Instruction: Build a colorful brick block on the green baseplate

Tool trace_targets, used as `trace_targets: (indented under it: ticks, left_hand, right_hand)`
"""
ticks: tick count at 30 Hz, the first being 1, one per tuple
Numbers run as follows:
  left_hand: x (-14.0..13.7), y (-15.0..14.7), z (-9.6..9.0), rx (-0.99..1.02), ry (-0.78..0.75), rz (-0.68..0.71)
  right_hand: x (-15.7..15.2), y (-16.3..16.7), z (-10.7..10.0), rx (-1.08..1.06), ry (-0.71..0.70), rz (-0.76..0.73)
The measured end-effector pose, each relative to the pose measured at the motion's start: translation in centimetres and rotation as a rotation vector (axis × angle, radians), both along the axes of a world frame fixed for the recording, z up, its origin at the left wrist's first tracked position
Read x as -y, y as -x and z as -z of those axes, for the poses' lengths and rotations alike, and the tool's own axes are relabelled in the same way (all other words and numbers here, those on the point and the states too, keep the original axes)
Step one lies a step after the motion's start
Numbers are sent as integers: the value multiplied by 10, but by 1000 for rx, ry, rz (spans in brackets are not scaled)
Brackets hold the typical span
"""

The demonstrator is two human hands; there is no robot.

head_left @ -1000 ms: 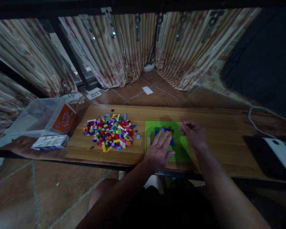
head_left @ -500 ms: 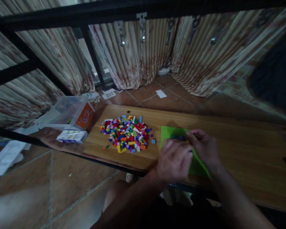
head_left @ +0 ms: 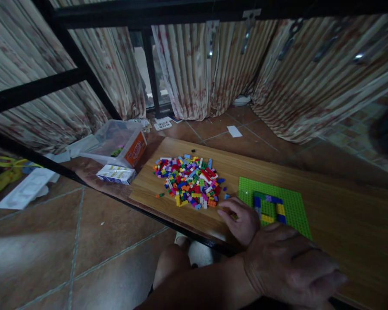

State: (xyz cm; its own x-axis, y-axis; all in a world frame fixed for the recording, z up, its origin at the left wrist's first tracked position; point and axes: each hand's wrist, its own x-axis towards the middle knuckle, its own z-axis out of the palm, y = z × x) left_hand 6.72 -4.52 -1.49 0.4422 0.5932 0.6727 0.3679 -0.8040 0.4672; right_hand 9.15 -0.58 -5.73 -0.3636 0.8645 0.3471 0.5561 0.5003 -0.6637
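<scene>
The head view shows the person's right hand point(head_left: 241, 219) low over the brown wooden tabletop point(head_left: 336, 219), its thumb and fingers loosely parted, just beside a small light-blue plastic brick point(head_left: 226, 196). The left hand point(head_left: 291, 267) crosses in front of the right wrist, back toward the camera; its fingertips are hidden, so whether it grips anything cannot be told. Beyond the hands lies a square, bright-green studded baseplate point(head_left: 294, 209), bearing a roughly rectangular outline of blue, yellow, purple and dark-green bricks point(head_left: 280, 209). To its left spreads a loose, multicoloured pile of plastic bricks point(head_left: 187, 181), with a clear plastic box point(head_left: 110, 137) farther left.
</scene>
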Motion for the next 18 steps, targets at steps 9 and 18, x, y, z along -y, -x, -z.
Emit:
trace_targets:
  ticks: [9, 18]
  left_hand:
    - [4, 1, -5, 72, -3, -14]
    - [3, 6, -11, 232, -8, -17]
  right_hand:
    - [-12, -6, -6, 100, -48, 297]
    - [-22, 4, -10, 459, 37, 237]
